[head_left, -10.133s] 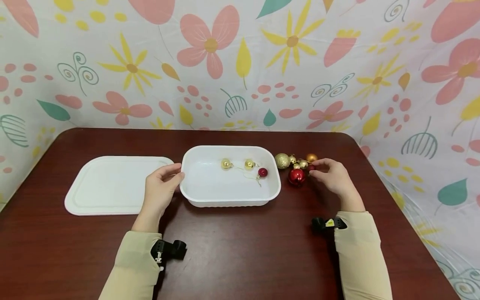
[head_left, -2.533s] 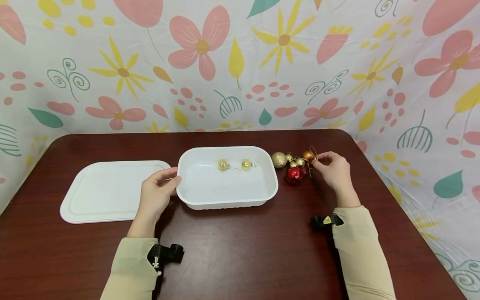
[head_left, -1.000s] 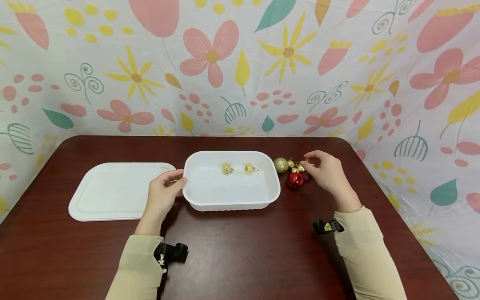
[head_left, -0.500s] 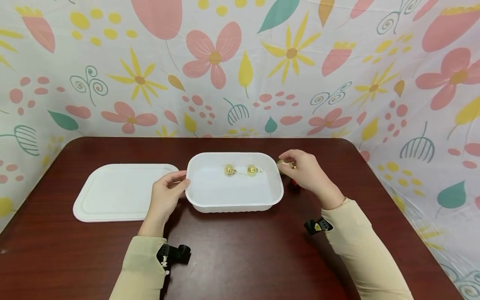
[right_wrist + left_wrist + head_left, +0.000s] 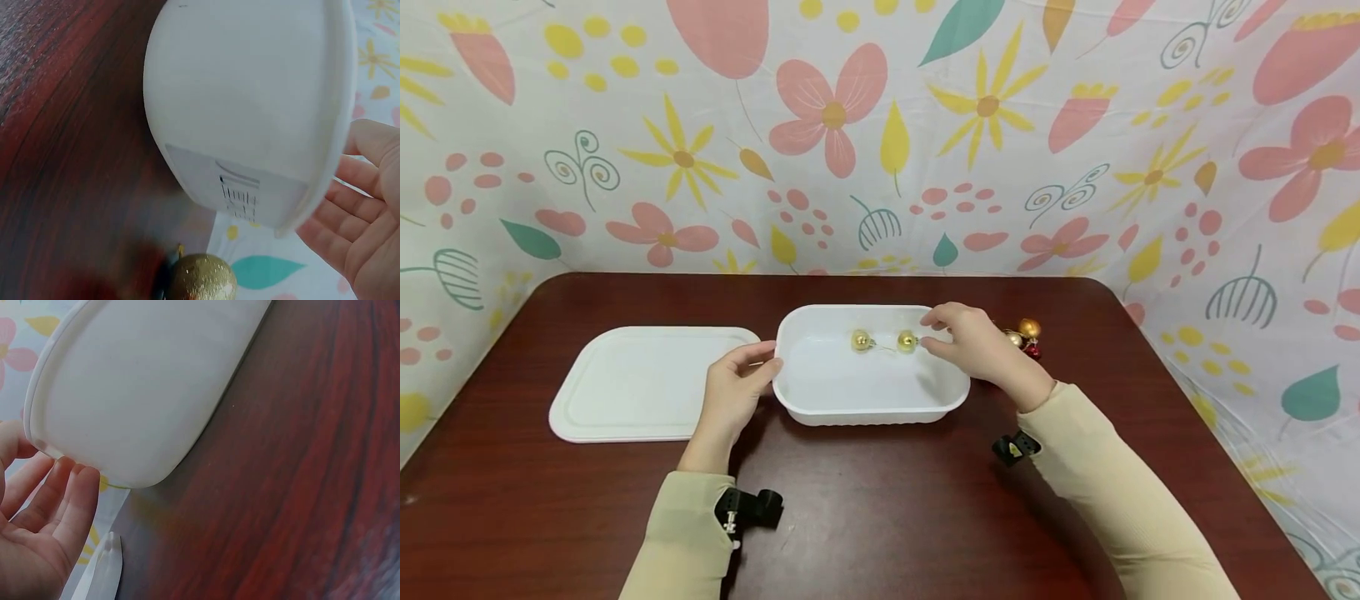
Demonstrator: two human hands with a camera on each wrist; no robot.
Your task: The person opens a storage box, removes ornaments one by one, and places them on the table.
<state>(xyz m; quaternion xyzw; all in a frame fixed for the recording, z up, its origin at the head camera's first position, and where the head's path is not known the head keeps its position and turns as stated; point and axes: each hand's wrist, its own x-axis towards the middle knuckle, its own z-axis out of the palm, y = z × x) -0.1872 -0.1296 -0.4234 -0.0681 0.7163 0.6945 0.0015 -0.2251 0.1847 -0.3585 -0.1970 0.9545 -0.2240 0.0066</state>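
A white tub [image 5: 820, 400] stands mid-table with two gold balls [image 5: 861, 340] [image 5: 906, 340] lying inside. My right hand [image 5: 927, 332] reaches over the tub's right end. Its thumb and fingers are apart, just right of the nearer gold ball, and nothing shows between them. In the right wrist view the fingers [image 5: 350, 206] lie loosely straight beyond the tub [image 5: 244, 94]. My left hand [image 5: 765, 360] holds the tub's left end, thumb on the rim and fingers against the wall. The left wrist view shows those fingers [image 5: 65, 500] under the tub [image 5: 144, 381].
A flat white lid [image 5: 640, 383] lies left of the tub. Right of it sits a cluster of ornaments: an orange ball [image 5: 1029, 327], a small gold one [image 5: 1015, 338], a small red one [image 5: 1033, 351] and a glittery gold ball [image 5: 201, 278]. Flowered cloth walls enclose the dark wooden table [image 5: 880, 517].
My right hand has moved left from the ornament cluster to over the tub's right end. The small red ball that lay in the tub ten seconds ago is no longer there. The left hand stays put.
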